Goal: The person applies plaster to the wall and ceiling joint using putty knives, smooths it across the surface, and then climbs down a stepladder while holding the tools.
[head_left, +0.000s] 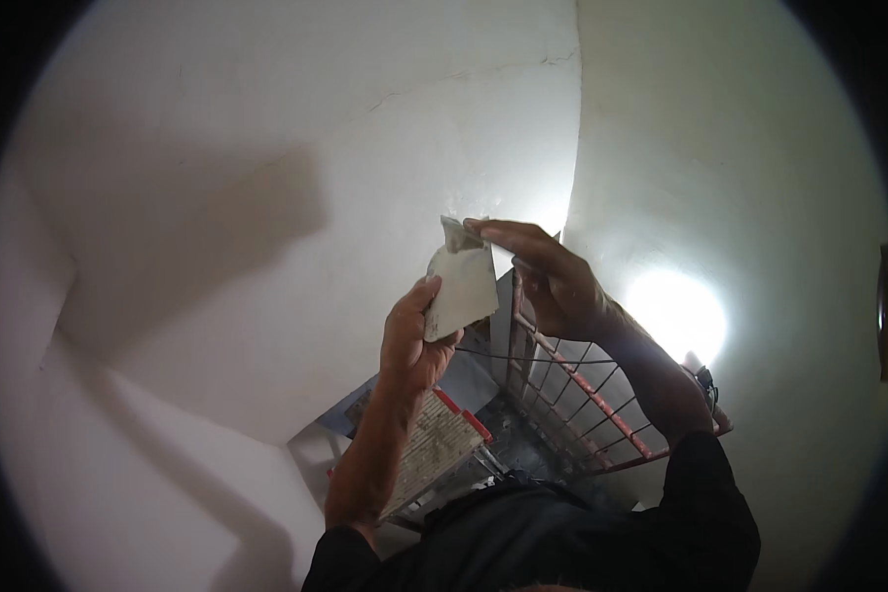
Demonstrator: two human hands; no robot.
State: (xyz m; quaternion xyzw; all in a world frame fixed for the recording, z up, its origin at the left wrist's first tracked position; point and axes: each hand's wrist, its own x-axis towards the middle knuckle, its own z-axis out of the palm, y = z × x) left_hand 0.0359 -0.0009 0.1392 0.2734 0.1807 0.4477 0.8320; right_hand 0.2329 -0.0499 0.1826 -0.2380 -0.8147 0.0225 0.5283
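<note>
My left hand (414, 340) grips a pale, flat plate (459, 291) by its left side and bottom, thumb on its face. The plate is held tilted before the white wall and has grey smears. My right hand (557, 286) is at the plate's top right, fingertips curled on a smudged piece (461, 237) along the upper edge; whether that piece is separate I cannot tell. The right thumb is mostly hidden.
Below are a red metal railing (622, 424) with dark bars and a dirty, slatted-looking platform (434, 449) with red edges. White walls (217, 296) surround me, one cracked near the top. A bright light (676, 316) glows at right.
</note>
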